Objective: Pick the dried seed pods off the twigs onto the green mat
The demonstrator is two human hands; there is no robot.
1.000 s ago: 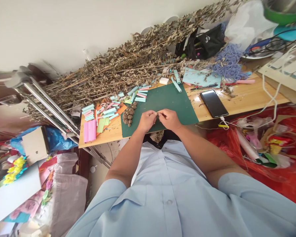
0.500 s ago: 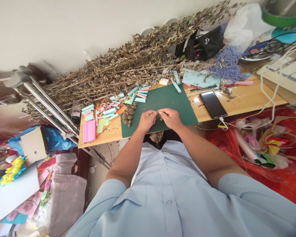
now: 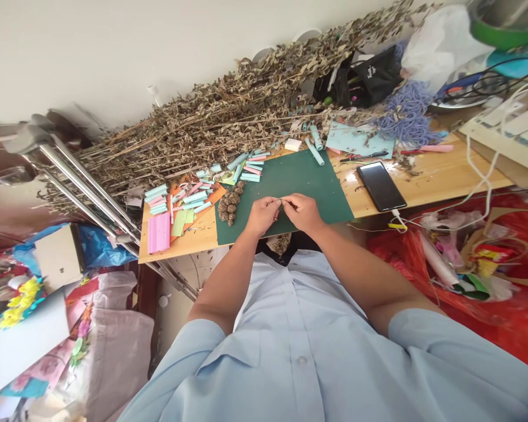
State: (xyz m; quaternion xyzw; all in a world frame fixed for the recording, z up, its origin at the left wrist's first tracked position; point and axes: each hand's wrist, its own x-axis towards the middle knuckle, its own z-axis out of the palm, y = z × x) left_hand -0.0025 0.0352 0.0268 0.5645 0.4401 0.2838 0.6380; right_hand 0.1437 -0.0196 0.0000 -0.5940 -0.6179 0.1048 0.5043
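Hands pinching a small brown piece over the green mat [image 3: 308,181].
Left hand [image 3: 261,215] and right hand [image 3: 303,212] meet, fingers clamped together on the piece [image 3: 282,203]; brown balls [image 3: 229,207] lie near.

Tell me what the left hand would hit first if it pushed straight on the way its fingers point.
Probably the right hand: the left hand points its fingertips right at it, pinching a small brown piece between them.

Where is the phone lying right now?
In the head view, the phone lies face up on the wooden table, just right of the green cutting mat.
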